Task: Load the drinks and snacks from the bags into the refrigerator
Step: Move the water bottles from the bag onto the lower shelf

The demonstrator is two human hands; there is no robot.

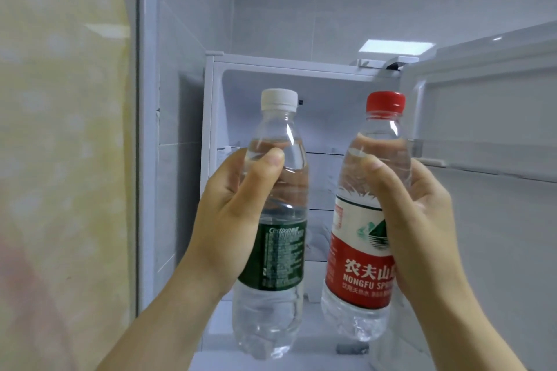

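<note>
The left grip (232, 220) is wrapped round the green bottle (280, 256), a clear water bottle with a white cap and a green label. The thumb presses on the clear part above the label. The right grip (422, 220) is wrapped round the red bottle (358, 265), a clear water bottle with a red cap and a red and white label. Both bottles stand upright in the air, side by side, near each other but not touching. They are held up in front of the open fridge (211, 129). A glass shelf (325, 153) shows behind them. The fridge door (482, 105) is swung open on the right. A yellow wall (60, 129) is on the left.
</note>
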